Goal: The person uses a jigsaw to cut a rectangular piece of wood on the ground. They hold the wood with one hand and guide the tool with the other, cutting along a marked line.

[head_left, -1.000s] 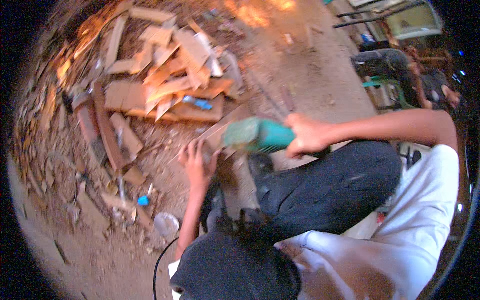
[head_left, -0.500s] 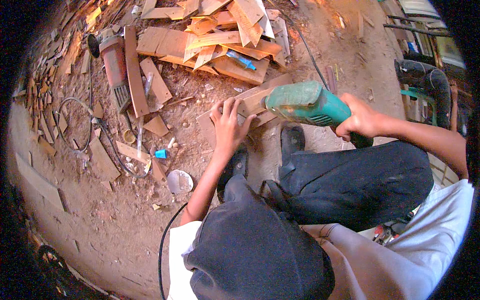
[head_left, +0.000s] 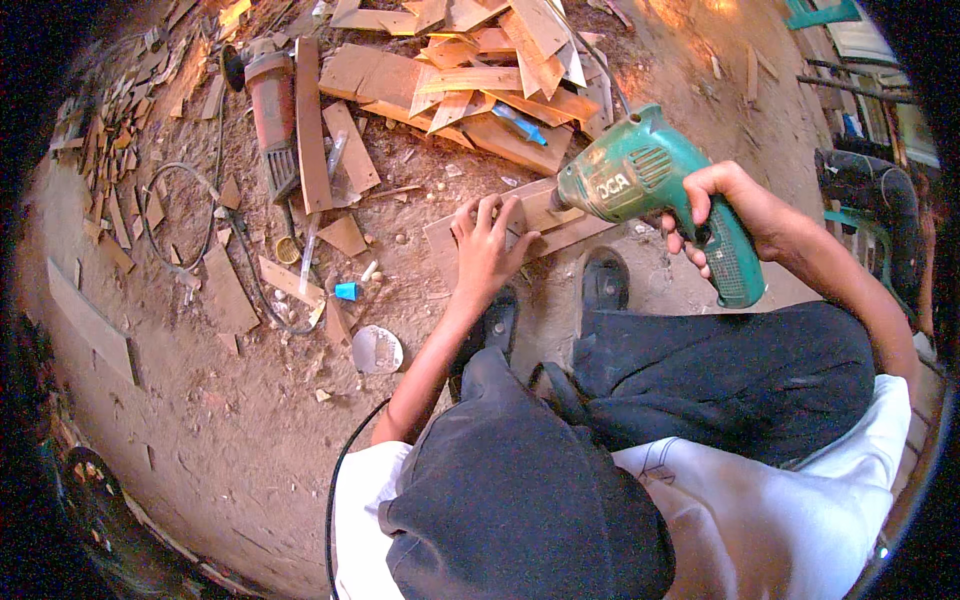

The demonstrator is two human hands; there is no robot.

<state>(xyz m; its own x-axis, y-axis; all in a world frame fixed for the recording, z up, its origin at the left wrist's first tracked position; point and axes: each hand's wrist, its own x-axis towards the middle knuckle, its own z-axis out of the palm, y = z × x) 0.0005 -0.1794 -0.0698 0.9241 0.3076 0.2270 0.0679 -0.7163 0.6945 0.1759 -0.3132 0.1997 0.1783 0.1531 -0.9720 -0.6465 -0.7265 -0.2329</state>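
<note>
A green pistol-shaped power drill (head_left: 635,165), its handle wrapped by the right hand (head_left: 755,205), aims at flat brown wooden boards (head_left: 575,234) just left of it. This looks like drilling, calling for steady pressure; the left hand (head_left: 487,240), fingers slightly spread, rests on them. Left of the drill lies a red-and-black angle grinder (head_left: 272,115); beyond it, brown wood offcuts (head_left: 475,78); a black sandal (head_left: 605,283) crowds below.

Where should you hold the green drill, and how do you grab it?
Probably by its pistol handle, fingers curled around, coming from the person's right. It sticks out from the body of the green drill, away from the chuck, which points left toward the wooden strips. The right hand holds it there.
</note>
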